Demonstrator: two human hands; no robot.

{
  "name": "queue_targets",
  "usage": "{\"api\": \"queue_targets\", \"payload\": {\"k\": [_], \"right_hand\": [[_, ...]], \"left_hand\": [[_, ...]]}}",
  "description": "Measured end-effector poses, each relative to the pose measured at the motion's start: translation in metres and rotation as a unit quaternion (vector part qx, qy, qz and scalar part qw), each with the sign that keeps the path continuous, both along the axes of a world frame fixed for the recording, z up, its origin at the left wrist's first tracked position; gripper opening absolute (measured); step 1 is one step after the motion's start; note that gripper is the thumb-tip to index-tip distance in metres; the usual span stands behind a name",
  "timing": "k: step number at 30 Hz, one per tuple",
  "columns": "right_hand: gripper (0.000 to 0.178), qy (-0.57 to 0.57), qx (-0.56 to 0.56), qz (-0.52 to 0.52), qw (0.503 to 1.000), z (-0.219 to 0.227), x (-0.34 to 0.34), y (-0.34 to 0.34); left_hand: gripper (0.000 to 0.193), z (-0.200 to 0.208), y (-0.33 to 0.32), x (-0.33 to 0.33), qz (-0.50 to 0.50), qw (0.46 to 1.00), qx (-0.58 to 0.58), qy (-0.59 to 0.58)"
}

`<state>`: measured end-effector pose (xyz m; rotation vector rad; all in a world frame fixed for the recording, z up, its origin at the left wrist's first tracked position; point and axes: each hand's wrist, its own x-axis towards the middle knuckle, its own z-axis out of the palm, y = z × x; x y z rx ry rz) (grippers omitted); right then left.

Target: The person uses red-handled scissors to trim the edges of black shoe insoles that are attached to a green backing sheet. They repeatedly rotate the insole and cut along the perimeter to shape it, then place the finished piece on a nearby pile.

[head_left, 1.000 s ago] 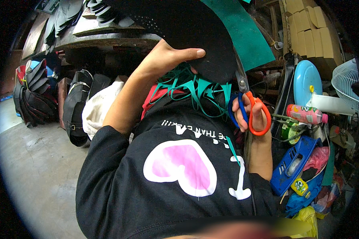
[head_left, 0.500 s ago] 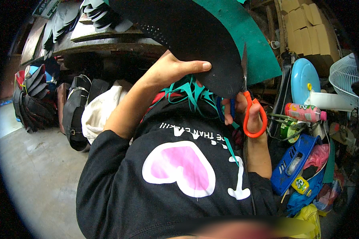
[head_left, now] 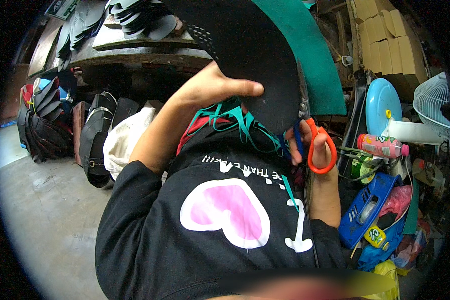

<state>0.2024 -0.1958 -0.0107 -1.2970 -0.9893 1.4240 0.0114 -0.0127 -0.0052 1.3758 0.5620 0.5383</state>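
Observation:
My left hand (head_left: 224, 87) grips a curved black shoe-sole-shaped piece (head_left: 260, 55), its thumb flat on top and the other fingers hidden beneath. A row of small holes runs along part of the piece. Under it, a green sheet (head_left: 320, 65) sticks out on the far right side. My right hand (head_left: 300, 145) holds scissors (head_left: 322, 155) with one orange and one blue handle loop. Their blades lie along the black piece's right edge, at the green sheet. Thin green offcut strips (head_left: 242, 117) hang over my lap, below the piece.
Stacked grey sole-shaped pieces (head_left: 140, 20) lie on a wooden bench (head_left: 135, 56) at far left. Black bundles (head_left: 42, 130) and a white cloth bag (head_left: 127, 142) stand on the floor. At right are cartons (head_left: 385, 45), a fan (head_left: 432, 105), a pink bottle (head_left: 382, 145) and a blue basket (head_left: 367, 207).
The black piece and green sheet have shifted and turned slightly in my left hand. The scissors have moved a little along the edge, and less of their blades shows.

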Motion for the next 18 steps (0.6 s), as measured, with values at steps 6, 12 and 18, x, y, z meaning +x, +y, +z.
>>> {"api": "queue_targets", "payload": {"k": [6, 12, 18], "right_hand": [[0.092, 0.018, 0.001, 0.011, 1.0, -0.005, 0.0, 0.002], [0.092, -0.007, -0.032, 0.031, 0.999, -0.004, 0.008, -0.002], [0.096, -0.025, 0.019, -0.036, 0.999, -0.01, -0.012, 0.007]], "left_hand": [[0.046, 0.001, -0.003, -0.002, -0.016, 1.0, -0.006, 0.02], [0.045, 0.0, 0.005, -0.004, -0.043, 0.998, -0.025, 0.026], [0.047, -0.001, -0.001, -0.003, -0.096, 0.992, -0.042, 0.072]]}}
